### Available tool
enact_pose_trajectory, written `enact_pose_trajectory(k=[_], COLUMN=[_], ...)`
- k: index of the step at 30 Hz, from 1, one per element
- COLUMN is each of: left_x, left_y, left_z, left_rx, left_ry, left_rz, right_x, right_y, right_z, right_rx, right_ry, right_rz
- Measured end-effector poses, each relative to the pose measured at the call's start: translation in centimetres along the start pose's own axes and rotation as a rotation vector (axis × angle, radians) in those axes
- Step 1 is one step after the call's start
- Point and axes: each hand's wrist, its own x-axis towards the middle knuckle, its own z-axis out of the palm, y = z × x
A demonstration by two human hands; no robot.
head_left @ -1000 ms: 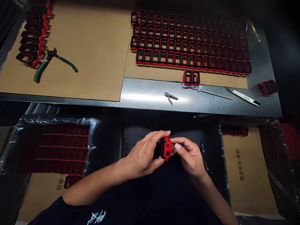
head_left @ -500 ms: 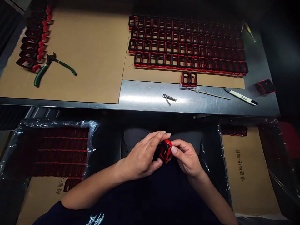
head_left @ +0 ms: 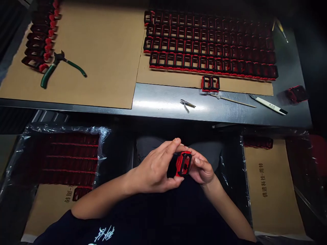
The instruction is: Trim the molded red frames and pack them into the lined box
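Note:
A red and black rectangular frame (head_left: 184,164) is held upright above my lap, its opening turned partly to the right. My left hand (head_left: 158,166) grips it, with the thumb at its lower edge and fingers near its top. On its right side is my right hand (head_left: 201,168), fingers curled behind the frame and thumb raised off it. Whether the right fingertips press on the frame is partly hidden. Past the hands, small nail clippers (head_left: 187,104) lie on the metal table (head_left: 158,98).
Rows of similar frames (head_left: 189,63) stand on cardboard, two more (head_left: 210,83) before them. Green-handled pliers (head_left: 55,66) lie left. A swab stick (head_left: 237,101), white-handled tool (head_left: 270,104) and single frame (head_left: 297,93) are right. Plastic-lined boxes (head_left: 102,136) (head_left: 244,170) flank my lap.
The frame has turned in my left hand so its opening shows more. My right thumb has lifted off it, and the right fingers have moved behind it. The view has shifted slightly.

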Motion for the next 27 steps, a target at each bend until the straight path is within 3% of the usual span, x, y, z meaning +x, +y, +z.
enact_pose_trajectory(k=[5,14,16,18,21,23,25,27], left_x=[-0.2,-1.1,-1.5,-1.8,-2.0,-1.9,-1.7,-1.3], left_y=[-0.3,-1.9,-2.0,-2.0,-1.7,-1.4,-1.0,-0.7], left_z=[-0.5,0.5,0.7,0.9,1.4,1.7,1.9,1.9], left_rx=[0.031,-0.048,-0.078,-0.17,-0.538,-0.73,-0.705,-0.545], left_ry=[-0.125,-0.051,-0.055,-0.084,-0.1,-0.079,-0.07,-0.046], left_rz=[-0.018,0.008,-0.054,-0.186,-0.461,-0.602,-0.646,-0.579], right_x=[-0.1,-1.1,-1.3,-1.4,-1.1,-0.8,-0.6,-0.4], right_y=[-0.3,-0.8,-0.9,-1.1,-1.2,-1.1,-0.9,-0.8], right_z=[0.4,1.2,1.5,1.8,2.0,2.1,2.0,1.9], right_rx=[-0.191,-0.346,-0.515,-0.821,-1.246,-1.365,-1.42,-1.454], right_ry=[0.045,0.11,0.123,0.183,0.275,0.268,0.235,0.215], right_rz=[-0.101,-0.28,-0.406,-0.619,-0.971,-1.127,-1.204,-1.231])
